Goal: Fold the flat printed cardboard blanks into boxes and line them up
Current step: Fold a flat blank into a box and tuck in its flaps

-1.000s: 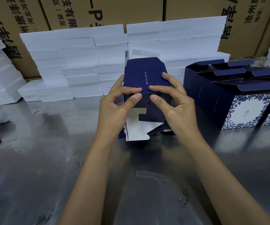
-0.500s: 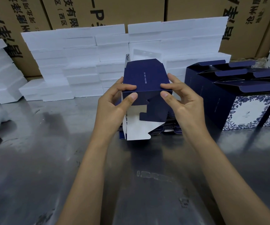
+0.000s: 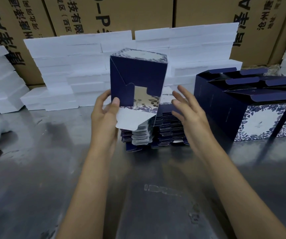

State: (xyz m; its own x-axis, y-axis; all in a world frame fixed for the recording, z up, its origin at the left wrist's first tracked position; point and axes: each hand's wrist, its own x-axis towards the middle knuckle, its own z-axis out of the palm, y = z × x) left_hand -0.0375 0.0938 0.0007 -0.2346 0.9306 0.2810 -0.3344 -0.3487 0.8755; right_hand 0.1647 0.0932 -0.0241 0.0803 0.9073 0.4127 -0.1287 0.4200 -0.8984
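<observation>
Box (image 3: 135,80) now stands taller, bottom flaps partly interlocked; left hand (image 3: 104,114) pinches its corner, right hand (image 3: 187,111) has released, fingers spread.

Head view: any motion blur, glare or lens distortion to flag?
Head view: right hand and half-folded box show motion blur; left hand is sharper. Steel table carries soft reflections, no harsh glare. Wide-angle bend tilts the brown cartons at the edges.
</observation>
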